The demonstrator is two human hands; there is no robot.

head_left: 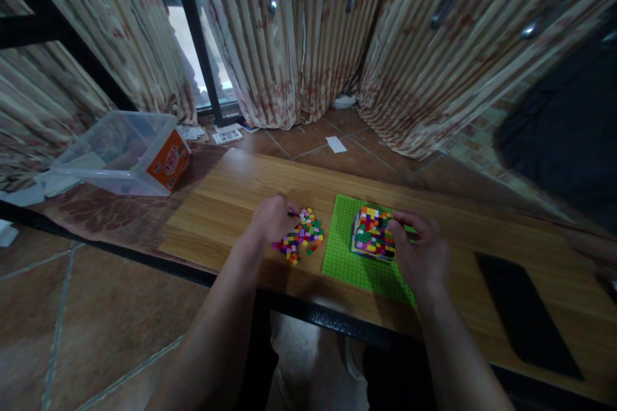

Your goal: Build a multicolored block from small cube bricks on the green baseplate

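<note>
Loose small coloured bricks [304, 236] lie in a pile on the wooden tabletop. Over the pile's left side is my left hand [276, 218], its fingers pinched together with a small dark brick [292, 213] at the tips. To the right, a green studded baseplate [340, 237] carries a rectangular block of multicoloured bricks [373, 232], built up in layers. My right hand [420, 249] grips this block at its right side, thumb and fingers at the edge. Part of the block's right end and of the baseplate is hidden behind that hand.
A black flat panel [527, 314] lies on the table [222, 205] at the right. Beyond the left end stands a clear plastic bin [120, 173] with an orange label. Striped curtains [299, 45] hang behind, and a white paper [336, 144] rests on the tiled floor.
</note>
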